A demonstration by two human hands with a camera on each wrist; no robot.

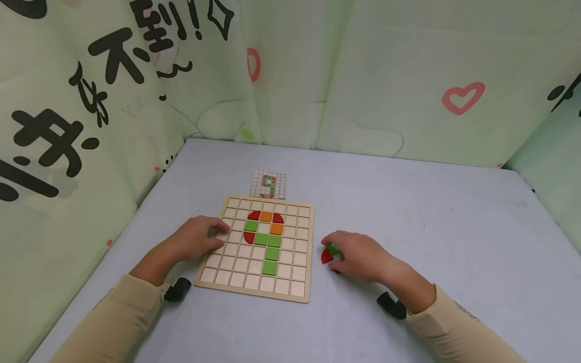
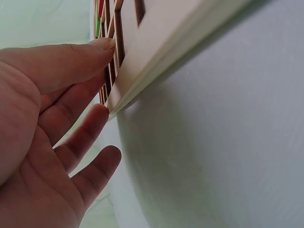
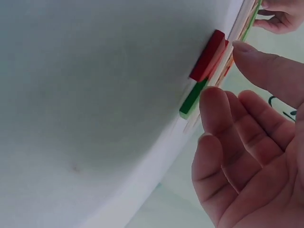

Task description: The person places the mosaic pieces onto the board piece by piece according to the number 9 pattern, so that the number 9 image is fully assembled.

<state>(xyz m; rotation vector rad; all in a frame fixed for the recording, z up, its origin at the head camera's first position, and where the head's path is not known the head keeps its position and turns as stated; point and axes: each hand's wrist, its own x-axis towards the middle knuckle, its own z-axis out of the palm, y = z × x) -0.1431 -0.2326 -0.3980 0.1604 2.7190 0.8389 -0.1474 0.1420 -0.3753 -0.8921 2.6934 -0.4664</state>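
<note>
A wooden grid board (image 1: 311,242) lies flat on the table. Red quarter-round, orange square and green square pieces sit in its cells, forming a shape like a 9. My left hand (image 1: 196,237) rests at the board's left edge, its fingers loosely bent and the thumb (image 2: 97,50) near the rim. Right of the board, my right hand (image 1: 363,257) hovers around loose pieces, thumb and fingers apart. Among these are a red quarter-round piece (image 1: 326,256) and a green piece (image 1: 333,249), partly covered by the fingers. Something dark red shows under the right thumb.
Behind the board lies a small pattern card (image 1: 268,183) with a coloured figure on a grid. A pale cloth covers the table (image 1: 417,212). Printed curtains (image 1: 386,75) hang along the back and sides.
</note>
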